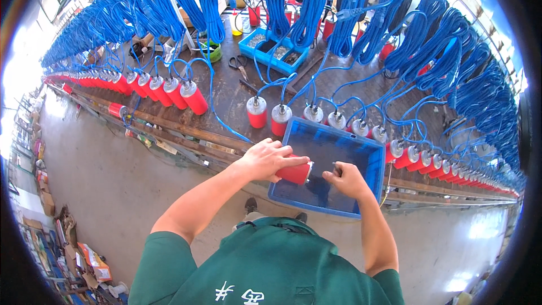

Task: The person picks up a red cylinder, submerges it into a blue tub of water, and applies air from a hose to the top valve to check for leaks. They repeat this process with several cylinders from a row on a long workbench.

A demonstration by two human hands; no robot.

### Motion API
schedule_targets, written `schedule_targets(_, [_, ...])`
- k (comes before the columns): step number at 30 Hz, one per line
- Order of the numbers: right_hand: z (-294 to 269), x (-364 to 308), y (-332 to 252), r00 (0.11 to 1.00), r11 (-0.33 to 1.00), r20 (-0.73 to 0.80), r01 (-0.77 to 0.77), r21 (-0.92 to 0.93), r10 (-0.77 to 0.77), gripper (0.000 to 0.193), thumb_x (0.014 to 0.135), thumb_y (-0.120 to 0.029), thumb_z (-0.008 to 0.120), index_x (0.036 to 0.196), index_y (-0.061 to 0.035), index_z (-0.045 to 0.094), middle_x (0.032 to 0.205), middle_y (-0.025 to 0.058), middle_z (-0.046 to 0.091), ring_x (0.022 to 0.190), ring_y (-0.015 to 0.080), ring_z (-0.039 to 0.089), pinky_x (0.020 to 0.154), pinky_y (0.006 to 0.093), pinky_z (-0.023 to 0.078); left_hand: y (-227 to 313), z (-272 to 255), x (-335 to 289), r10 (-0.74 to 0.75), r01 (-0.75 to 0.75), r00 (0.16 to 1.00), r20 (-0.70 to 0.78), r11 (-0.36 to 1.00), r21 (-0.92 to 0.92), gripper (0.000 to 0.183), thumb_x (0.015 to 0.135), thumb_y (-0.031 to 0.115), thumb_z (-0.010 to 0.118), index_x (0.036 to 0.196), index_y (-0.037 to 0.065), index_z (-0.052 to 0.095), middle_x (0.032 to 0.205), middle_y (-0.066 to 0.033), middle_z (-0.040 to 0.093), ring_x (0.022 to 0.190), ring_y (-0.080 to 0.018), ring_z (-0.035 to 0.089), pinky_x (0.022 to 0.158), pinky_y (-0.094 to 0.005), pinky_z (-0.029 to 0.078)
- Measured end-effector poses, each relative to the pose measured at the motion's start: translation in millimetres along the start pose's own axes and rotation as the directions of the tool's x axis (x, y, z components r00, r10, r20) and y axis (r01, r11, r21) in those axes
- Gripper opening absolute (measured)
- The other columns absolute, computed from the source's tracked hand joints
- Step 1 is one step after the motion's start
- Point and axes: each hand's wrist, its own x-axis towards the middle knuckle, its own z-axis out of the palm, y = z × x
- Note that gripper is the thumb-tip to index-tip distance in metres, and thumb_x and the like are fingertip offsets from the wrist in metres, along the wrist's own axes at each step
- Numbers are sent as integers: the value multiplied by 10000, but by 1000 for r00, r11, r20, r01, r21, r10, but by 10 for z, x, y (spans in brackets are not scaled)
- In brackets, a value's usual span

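Note:
My left hand point(264, 160) is wrapped round a red cylinder point(294, 174), which lies tilted on its side with its silver end toward the right. A blue cable point(227, 128) runs down from the bench to my left hand. Beneath the cylinder is a blue plastic tray point(375, 176), jutting over the bench's front edge. A short gap to the right, my right hand point(348, 181) is closed with thumb and fingers pinched. Something small and dark shows at its fingertips, too small to name. Two upright red cylinders point(256, 113) with silver tops stand just beyond the tray.
Long rows of cabled red cylinders point(193, 99) line the bench edge on both sides. Coiled blue cables point(310, 8) hang above. Farther back on the bench point(226, 73) are a blue parts box point(291, 66), scissors point(239, 66) and a green bowl point(212, 52). Cardboard boxes lie at far left.

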Motion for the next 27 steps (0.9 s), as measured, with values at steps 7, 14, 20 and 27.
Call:
schedule_targets(7, [786,140,-224,996,708,-13,69,703,-84,829,894,-289,921,1554,-20,497,1191,119,736,1101,198,691,970,351,575,-52,96,-67,-37,35,999,-39,998,-52,1105,650,398,969,1632,290,473,1347,-24,655,1233,-266,644,1081,-438,485])
schedule_targets(14, [891,146,-193,999,658,26,-45,752,38,782,884,-246,933,1521,-32,534,1185,116,742,1087,180,699,959,342,573,11,634,-733,-741,448,446,-502,670,-592,1024,733,417,999,1526,25,485,1483,-187,567,1397,-383,542,1170,-496,447])
schedule_targets(20, [903,94,-387,997,756,-77,65,651,-20,806,886,-271,930,1538,-36,518,1210,151,752,1098,225,719,986,369,574,-60,936,-607,-691,1,658,300,-397,-918,836,920,431,885,1509,17,461,1277,-109,700,1202,-234,687,1028,-398,569])
schedule_targets(27, [819,43,-803,985,963,-171,65,263,-20,825,896,-301,908,1577,-68,504,1260,212,766,1117,296,748,995,392,575,-157,888,-597,-658,-278,688,307,-628,-727,590,937,304,852,1386,50,566,1244,-108,708,1058,-262,759,790,-485,713])
